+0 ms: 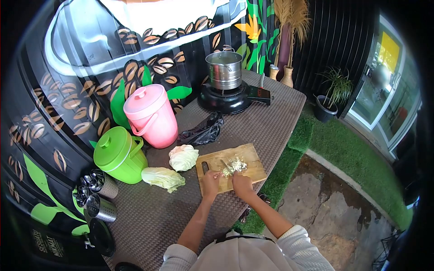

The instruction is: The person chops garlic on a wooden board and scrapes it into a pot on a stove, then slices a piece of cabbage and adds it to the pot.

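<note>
While the knife (pixel 226 166) is gripped in the right hand (pixel 242 184), whose fingers are closed around the handle, its blade is angled up and leftward over the board (pixel 255 159). Beside it, the left hand (pixel 210 184) is laid at the board's left part, below the handle slot, its fingers bent and drawn together toward the blade. Whether anything is pinched between those fingertips cannot be told, since they are seen too small. Finely chopped white pieces (pixel 238 165) are gathered in a loose heap on the board, around the blade and to its right.

The board is set aslant near the edge of the table (pixel 140 221). Just beyond its upper left corner a round cabbage (pixel 183 157) is placed, and a longer, leafy cabbage (pixel 163 179) is laid nearer the left side. Behind the round one, a crumpled black bag (pixel 204 128) is spread. Farther left, a pink pail (pixel 153 115) and a green pail (pixel 121 156) are stood side by side, both lidded. By the green pail, cutlery (pixel 93 179) is kept upright near a metal cup (pixel 106 211). At the far end, a metal pot (pixel 224 77) is seated on a black stove (pixel 224 104).
</note>
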`<state>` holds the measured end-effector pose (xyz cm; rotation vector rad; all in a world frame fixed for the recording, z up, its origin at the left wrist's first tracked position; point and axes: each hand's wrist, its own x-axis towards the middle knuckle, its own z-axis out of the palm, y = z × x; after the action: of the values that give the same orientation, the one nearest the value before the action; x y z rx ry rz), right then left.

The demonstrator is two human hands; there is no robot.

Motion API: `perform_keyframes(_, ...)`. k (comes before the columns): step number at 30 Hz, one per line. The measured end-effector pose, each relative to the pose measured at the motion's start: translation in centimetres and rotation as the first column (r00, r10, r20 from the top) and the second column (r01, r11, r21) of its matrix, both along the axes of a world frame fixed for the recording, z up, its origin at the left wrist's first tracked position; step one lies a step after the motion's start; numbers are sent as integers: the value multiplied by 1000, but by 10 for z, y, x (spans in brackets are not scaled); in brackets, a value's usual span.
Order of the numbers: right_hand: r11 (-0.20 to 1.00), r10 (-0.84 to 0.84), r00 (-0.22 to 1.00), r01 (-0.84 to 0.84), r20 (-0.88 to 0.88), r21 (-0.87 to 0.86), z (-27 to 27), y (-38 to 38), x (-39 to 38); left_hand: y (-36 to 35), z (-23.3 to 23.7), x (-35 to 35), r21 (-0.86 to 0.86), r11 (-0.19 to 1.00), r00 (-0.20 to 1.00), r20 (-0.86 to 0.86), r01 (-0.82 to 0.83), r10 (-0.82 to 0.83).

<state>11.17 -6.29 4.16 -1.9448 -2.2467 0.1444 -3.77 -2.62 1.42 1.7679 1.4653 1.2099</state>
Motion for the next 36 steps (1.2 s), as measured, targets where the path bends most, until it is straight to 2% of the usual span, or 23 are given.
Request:
perform_keyframes(6,990,-135,991,135,-13,-41,-16,-9,-21,-2,-2,11,10,991,990,-48,-133,133)
perform_keyframes(8,988,-153,988,153,-33,-28,-25,-6,-26,1,-11,14,148,977,978,-116,-154,171)
perform_keyframes(10,985,-173,984,172,-52,-20,-32,1,-24,-1,-9,15,161,975,971,-161,-151,177)
perform_keyframes(12,998,-65,993,66,-96,2,-30,24,-7,-4,-5,17,173,975,963,-206,-141,175)
perform_keyframes(13,992,107,994,-109,-34,-63,16,23,9,-5,-1,18,142,980,953,-250,-138,170)
perform_keyframes(14,992,108,994,-110,-33,-64,17,20,8,-5,3,18,111,984,941,-294,-140,167)
perform_keyframes(16,1000,30,999,-30,-32,3,9,8,0,-7,4,18,123,981,941,-286,-152,182)
perform_keyframes(18,1000,5,999,-6,-49,-15,-10,-9,-16,-5,1,18,138,977,940,-277,-164,197)
perform_keyframes(20,983,-181,983,181,-27,14,-26,-15,-30,-3,-11,17,153,977,951,-250,-146,181)
perform_keyframes(25,994,-107,993,106,-54,-17,-9,14,-24,-4,-5,15,175,978,970,-194,-113,147)
perform_keyframes(29,990,-98,992,89,-74,-111,1,-5,-24,-2,-9,12,174,980,988,-110,-93,113)
perform_keyframes(31,968,-229,973,225,-30,-110,-11,-22,-36,-1,-7,12,195,978,987,-121,-79,104)
perform_keyframes(32,967,-232,972,228,-25,-113,-13,-21,-37,-3,-7,12,212,975,986,-135,-67,97)
perform_keyframes(34,986,-135,990,132,-26,-105,-7,-12,-37,-1,-12,13,212,975,990,-106,-66,90)
perform_keyframes(35,976,-196,975,184,-102,-116,-16,0,-35,-2,-15,11,211,976,993,-85,-62,81)
perform_keyframes(36,975,-199,974,186,-105,-117,-12,4,-31,-3,-14,10,210,976,993,-88,-58,78)
